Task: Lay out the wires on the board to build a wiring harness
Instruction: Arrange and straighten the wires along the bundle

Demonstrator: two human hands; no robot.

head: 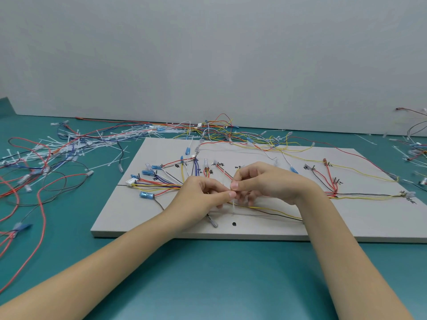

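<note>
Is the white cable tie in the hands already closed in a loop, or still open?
Cannot tell. Both hands, left hand and right hand, pinch the cable tie; fingers hide its head.

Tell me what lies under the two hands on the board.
Under the left hand and right hand, which pinch a white cable tie, yellow and black wires run out across the board. Where the bundled wires meet beneath the hands is covered.

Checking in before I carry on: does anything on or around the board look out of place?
Yes: loose wires spill over the board's far edge, and cable ties lie scattered on the table at its left.
</note>
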